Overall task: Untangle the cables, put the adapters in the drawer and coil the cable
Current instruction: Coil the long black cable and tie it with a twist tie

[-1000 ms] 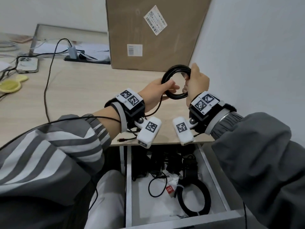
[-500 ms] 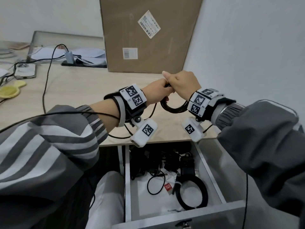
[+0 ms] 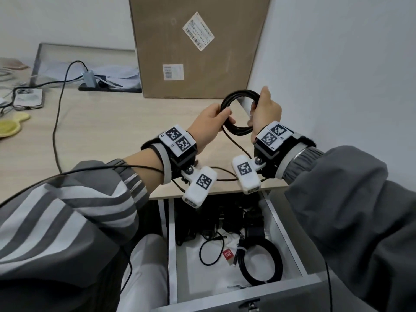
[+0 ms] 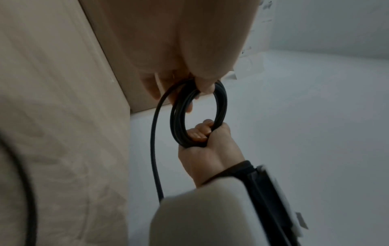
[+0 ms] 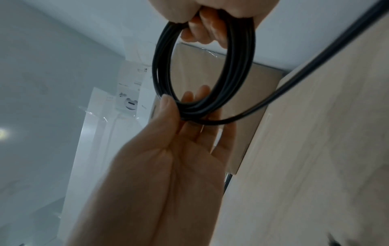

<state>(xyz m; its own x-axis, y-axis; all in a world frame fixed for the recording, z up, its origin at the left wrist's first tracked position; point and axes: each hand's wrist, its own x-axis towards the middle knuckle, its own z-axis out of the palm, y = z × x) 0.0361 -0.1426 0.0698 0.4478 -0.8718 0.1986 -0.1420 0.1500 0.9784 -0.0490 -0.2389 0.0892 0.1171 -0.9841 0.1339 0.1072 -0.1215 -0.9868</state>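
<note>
Cable coil, black smooth round loops [image 3: 238,113], is up over my pale wood-grain desk [image 3: 108,131] w/ one tail hanging; grey metal drawer [image 3: 290,239] below is open. Left hand [image 3: 208,122] pinches one side, right hand [image 3: 267,113] fists the other.

Light wood desk [image 3: 108,131] with an open drawer [image 3: 290,242] under its near edge

A tall cardboard box [image 3: 198,46] stands at the back of the desk; left of the box lie a dark flat strip with a grey plug [image 3: 89,77], a phone [image 3: 29,97], and what may be a yellow cloth [image 3: 11,126], while a thin black wire [image 3: 56,122] runs forward from the plug
</note>
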